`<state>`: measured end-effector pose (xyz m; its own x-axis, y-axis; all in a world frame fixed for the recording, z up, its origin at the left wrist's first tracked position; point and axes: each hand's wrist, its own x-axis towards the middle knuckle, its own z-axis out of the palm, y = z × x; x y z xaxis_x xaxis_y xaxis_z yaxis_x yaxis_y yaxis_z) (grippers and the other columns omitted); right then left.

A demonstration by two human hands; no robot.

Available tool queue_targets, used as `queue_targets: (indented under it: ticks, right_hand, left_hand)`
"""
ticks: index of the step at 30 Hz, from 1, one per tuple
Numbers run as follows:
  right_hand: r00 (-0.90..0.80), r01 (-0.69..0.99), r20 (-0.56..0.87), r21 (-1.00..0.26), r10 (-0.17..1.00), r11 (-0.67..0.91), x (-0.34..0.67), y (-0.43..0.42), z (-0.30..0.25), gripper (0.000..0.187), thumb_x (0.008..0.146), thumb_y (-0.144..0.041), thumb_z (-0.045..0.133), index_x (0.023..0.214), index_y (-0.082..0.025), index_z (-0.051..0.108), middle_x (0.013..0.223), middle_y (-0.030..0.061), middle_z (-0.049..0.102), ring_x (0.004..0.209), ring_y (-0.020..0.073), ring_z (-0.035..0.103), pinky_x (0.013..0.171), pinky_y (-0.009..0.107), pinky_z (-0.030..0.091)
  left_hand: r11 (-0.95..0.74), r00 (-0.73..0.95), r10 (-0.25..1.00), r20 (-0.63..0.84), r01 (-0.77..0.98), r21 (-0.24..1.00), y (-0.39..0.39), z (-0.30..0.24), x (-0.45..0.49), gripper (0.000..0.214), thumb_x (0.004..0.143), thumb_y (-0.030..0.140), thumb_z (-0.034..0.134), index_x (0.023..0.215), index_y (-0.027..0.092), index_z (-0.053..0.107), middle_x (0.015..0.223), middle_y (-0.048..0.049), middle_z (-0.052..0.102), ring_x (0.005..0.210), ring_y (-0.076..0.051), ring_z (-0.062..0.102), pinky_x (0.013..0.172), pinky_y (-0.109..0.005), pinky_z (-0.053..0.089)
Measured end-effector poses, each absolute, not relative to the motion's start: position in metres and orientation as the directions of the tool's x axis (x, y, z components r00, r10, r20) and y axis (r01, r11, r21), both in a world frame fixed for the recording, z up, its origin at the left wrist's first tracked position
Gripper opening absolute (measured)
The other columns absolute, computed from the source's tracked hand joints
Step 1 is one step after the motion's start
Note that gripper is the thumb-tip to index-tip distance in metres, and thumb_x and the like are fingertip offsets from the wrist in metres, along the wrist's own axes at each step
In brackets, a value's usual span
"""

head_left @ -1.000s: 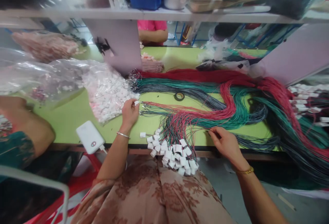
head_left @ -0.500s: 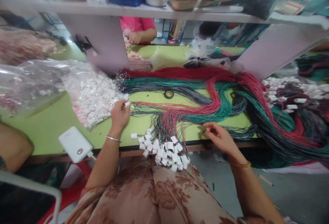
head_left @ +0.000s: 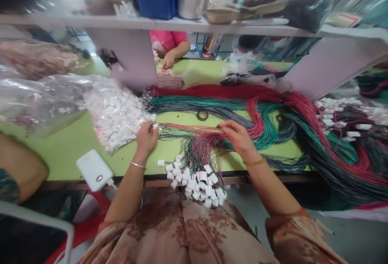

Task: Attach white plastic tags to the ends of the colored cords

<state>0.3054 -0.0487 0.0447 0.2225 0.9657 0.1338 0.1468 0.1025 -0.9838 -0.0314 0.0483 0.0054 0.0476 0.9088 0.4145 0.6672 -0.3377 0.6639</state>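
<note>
My left hand (head_left: pixel 146 137) pinches a small white connector (head_left: pixel 155 126) beside a clear bag of white connectors (head_left: pixel 117 112) on the green table (head_left: pixel 75 142). My right hand (head_left: pixel 238 136) is over the middle of the table, its fingers pinched on thin wires (head_left: pixel 194 128) that run left toward the connector. Below both hands a bunch of red, green and grey wires ends in a cluster of white connectors (head_left: pixel 197 181) hanging over the table's front edge.
Long red, green and grey wire bundles (head_left: pixel 273 110) sweep across the table to the right. A black tape ring (head_left: pixel 202 115) and a white power bank (head_left: pixel 94 170) lie on it. Another person's arm (head_left: pixel 18 171) is at left; a person in pink (head_left: pixel 169 47) works behind a partition.
My right hand moved from the table's front edge up and left to the wires in the middle. My left hand stayed by the bag with the connector.
</note>
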Motion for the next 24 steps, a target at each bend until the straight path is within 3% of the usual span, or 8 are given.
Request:
queue_targets:
  ticks: [3, 8, 14, 19, 24]
  right_hand:
    - [0.298, 0.149, 0.138, -0.984, 0.944, 0.096, 0.293, 0.01, 0.033, 0.022, 0.07, -0.036, 0.065, 0.083, -0.02, 0.058, 0.075, -0.001, 0.058, 0.069, 0.0128, 0.051, 0.066, 0.027, 0.044]
    - [0.357, 0.152, 0.092, -0.988, 0.93, 0.04, 0.284, 0.076, 0.013, 0.018, 0.06, -0.026, 0.06, 0.075, -0.02, 0.052, 0.067, -0.004, 0.051, 0.061, 0.0104, 0.044, 0.061, 0.026, 0.039]
    - [0.257, 0.015, 0.09, -0.996, 0.962, 0.089, 0.266, 0.104, 0.021, 0.018, 0.061, -0.028, 0.057, 0.076, -0.021, 0.052, 0.065, -0.0052, 0.047, 0.054, 0.0084, 0.039, 0.052, 0.024, 0.034]
    - [0.148, -0.158, 0.086, -0.981, 0.985, 0.109, 0.244, 0.121, 0.028, 0.023, 0.053, -0.023, 0.059, 0.072, -0.022, 0.048, 0.07, -0.0049, 0.05, 0.06, 0.0086, 0.044, 0.056, 0.022, 0.04]
    - [-0.088, -0.278, 0.029, -0.961, 0.996, 0.003, 0.236, 0.124, 0.036, 0.041, 0.053, -0.023, 0.061, 0.094, -0.026, 0.056, 0.108, -0.0014, 0.063, 0.096, 0.0163, 0.059, 0.075, 0.028, 0.048]
  left_hand:
    - [-0.333, 0.045, 0.911, 0.411, 0.67, 0.663, 0.049, 0.004, -0.032, 0.025, 0.083, 0.031, 0.055, 0.103, 0.018, 0.062, 0.082, -0.0031, 0.058, 0.068, -0.015, 0.053, 0.069, -0.029, 0.044]
    - [-0.351, 0.078, 0.905, 0.419, 0.693, 0.629, 0.048, 0.004, -0.031, 0.023, 0.084, 0.031, 0.054, 0.101, 0.018, 0.062, 0.081, -0.0035, 0.058, 0.07, -0.016, 0.053, 0.07, -0.03, 0.044]
    - [-0.374, 0.109, 0.9, 0.423, 0.692, 0.618, 0.048, 0.002, -0.03, 0.021, 0.085, 0.03, 0.053, 0.1, 0.018, 0.061, 0.081, -0.004, 0.057, 0.071, -0.017, 0.053, 0.071, -0.031, 0.044]
    - [-0.406, 0.13, 0.887, 0.443, 0.675, 0.615, 0.048, -0.001, -0.031, 0.021, 0.086, 0.029, 0.052, 0.1, 0.017, 0.061, 0.08, -0.0037, 0.056, 0.07, -0.016, 0.052, 0.07, -0.031, 0.044]
    - [-0.395, 0.123, 0.892, 0.436, 0.684, 0.614, 0.047, 0.001, -0.03, 0.02, 0.085, 0.029, 0.052, 0.099, 0.018, 0.061, 0.077, -0.0032, 0.055, 0.071, -0.017, 0.053, 0.069, -0.031, 0.043]
